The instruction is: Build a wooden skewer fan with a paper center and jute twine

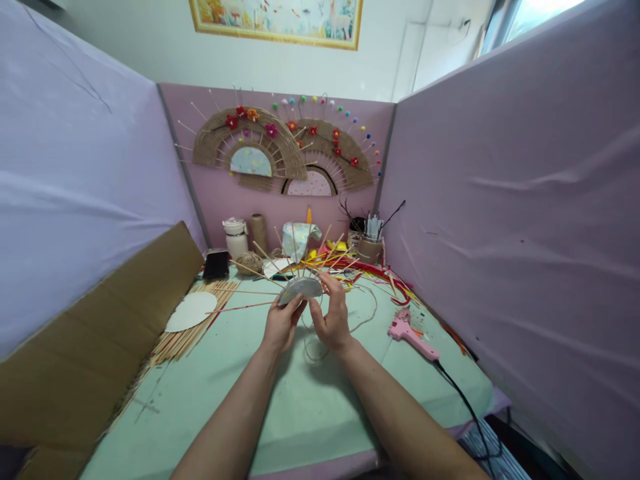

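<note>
A light half-round piece (300, 289) with thin wooden sticks (257, 268) fanning out from its curved edge is held up above the table. My left hand (284, 323) grips its lower left side, thumb on the front. My right hand (332, 313) is at its right end, thumb and fingers curved apart around the edge; whether they pinch the piece or a strand there is hard to make out. A loop of thin twine (367, 323) trails from near my right hand down onto the green cloth.
A pink glue gun (413, 337) with a black cord lies at right. Sticks and a white oval (191, 311) lie left, beside a cardboard sheet (100, 333). Behind stand a twine ball (249, 263), a white jar (235, 238) and a pen holder (370, 249). Two woven fans (253, 143) hang on the partition.
</note>
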Demonstrator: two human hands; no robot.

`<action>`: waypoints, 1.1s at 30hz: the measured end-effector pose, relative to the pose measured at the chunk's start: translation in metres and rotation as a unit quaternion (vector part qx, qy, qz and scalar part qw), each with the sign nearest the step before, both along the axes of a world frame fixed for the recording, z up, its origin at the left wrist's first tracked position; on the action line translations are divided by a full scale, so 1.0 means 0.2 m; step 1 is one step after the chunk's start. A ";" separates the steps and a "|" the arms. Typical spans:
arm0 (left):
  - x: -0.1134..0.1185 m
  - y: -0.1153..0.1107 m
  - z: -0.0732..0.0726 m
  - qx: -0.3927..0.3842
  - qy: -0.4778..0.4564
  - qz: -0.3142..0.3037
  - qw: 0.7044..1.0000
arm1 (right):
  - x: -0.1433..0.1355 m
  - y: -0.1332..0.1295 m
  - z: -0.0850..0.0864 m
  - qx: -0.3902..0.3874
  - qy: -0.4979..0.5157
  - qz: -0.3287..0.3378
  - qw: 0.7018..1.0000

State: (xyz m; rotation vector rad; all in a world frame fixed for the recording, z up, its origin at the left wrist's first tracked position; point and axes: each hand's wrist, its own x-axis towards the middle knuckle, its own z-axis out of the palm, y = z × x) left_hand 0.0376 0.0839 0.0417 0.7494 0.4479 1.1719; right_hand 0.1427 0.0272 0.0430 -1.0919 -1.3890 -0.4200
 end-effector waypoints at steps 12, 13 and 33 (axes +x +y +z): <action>-0.08 0.11 0.05 -0.075 -0.092 0.034 0.992 | 0.03 0.06 -0.03 -0.065 0.320 0.079 0.942; -0.08 0.11 0.05 -0.077 -0.095 0.033 0.992 | 0.04 0.06 -0.03 -0.067 0.332 0.085 0.937; -0.09 0.09 0.08 -0.141 -0.146 -0.012 0.979 | 0.05 -0.23 0.02 -0.114 0.348 0.142 0.919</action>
